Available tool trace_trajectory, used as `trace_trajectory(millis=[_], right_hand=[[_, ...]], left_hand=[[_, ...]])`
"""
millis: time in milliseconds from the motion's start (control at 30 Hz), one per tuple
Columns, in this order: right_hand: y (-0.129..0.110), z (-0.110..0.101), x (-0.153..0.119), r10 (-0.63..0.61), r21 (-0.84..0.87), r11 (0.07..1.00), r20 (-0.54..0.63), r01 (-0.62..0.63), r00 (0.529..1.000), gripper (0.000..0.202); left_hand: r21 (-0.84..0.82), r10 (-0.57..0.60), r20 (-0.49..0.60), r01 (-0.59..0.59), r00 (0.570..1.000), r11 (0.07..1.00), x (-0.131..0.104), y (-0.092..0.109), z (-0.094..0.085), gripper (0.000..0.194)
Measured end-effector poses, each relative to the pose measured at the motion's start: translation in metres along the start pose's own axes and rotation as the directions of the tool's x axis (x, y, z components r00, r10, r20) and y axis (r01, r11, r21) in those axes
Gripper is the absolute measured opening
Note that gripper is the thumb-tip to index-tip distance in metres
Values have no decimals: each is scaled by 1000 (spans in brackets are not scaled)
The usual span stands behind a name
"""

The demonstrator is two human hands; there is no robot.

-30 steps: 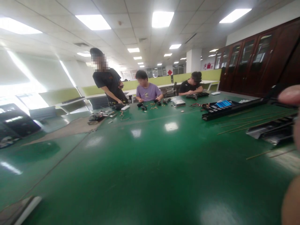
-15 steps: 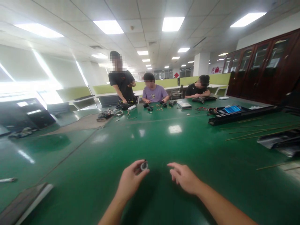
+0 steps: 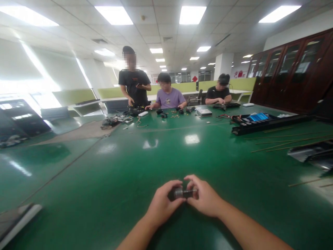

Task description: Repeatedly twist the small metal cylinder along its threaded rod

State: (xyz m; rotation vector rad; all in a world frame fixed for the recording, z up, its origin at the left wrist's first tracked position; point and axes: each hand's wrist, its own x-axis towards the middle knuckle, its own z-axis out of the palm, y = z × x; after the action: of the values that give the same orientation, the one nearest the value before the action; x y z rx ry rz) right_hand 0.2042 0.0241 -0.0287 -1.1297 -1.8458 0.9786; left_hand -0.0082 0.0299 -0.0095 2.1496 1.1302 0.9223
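Over the near middle of the green table [image 3: 122, 166], my left hand [image 3: 165, 201] grips a small cylindrical metal part [image 3: 178, 193] between thumb and fingers. A narrower dark shaft sticks out of the part's right side towards my right hand [image 3: 205, 198]. The fingers of that hand curl around the shaft's end, its thumb below and forefinger above. Both hands are close together, with fingertips almost meeting. The part lies roughly level and is slightly blurred, so its exact kind cannot be made out.
Three people [image 3: 168, 99] are across the table, among scattered small parts and a white box [image 3: 204, 112]. To the right lie a long black tray [image 3: 260, 123], thin rods [image 3: 283, 142] and black housings [image 3: 312, 154]. A flat panel [image 3: 19, 222] rests at the near left.
My left hand has moved right, and the metal part has turned from end-on to sideways. My right hand has come from pointing fingers to curling around the shaft. The view has shifted slightly.
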Motion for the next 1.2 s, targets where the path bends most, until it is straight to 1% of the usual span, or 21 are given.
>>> trace_trajectory(millis=[100, 200, 333, 533, 700, 833, 1067, 1200], right_hand=[[0, 1, 0, -2, 20, 1000, 5, 2, 1000, 51], [0, 2, -1, -6, 33, 999, 2, 6, 1000, 47], [-2, 2, -3, -27, 19, 999, -13, 27, 1000, 44], [-4, -1, -2, -88, -41, 995, -55, 85, 995, 34], [-7, -3, -2, -138, -93, 987, -83, 130, 987, 30], [-9, -4, -1, -152, -105, 984, -91, 142, 984, 28], [-12, -3, -1, -202, -108, 976, -110, 190, 973, 19], [-11, -3, 0, -207, -126, 973, -116, 192, 972, 14]], left_hand=[[1, 13, -17, -13, 1000, 1000, 1, 3, 2, 29], [-2, 12, -39, -12, 999, 1000, 2, 5, 1, 24], [31, -2, -55, 4, 998, 1000, 1, 5, -1, 25], [19, -13, 2, 13, 1000, 1000, 1, 6, 0, 24], [-12, 27, -16, -27, 1000, 1000, 1, 5, 0, 25], [-4, 44, -20, -44, 999, 999, 1, 5, -1, 27], [10, 36, -17, -36, 999, 999, 0, 4, -2, 27], [21, 22, -16, -21, 1000, 1000, 0, 3, -1, 27]])
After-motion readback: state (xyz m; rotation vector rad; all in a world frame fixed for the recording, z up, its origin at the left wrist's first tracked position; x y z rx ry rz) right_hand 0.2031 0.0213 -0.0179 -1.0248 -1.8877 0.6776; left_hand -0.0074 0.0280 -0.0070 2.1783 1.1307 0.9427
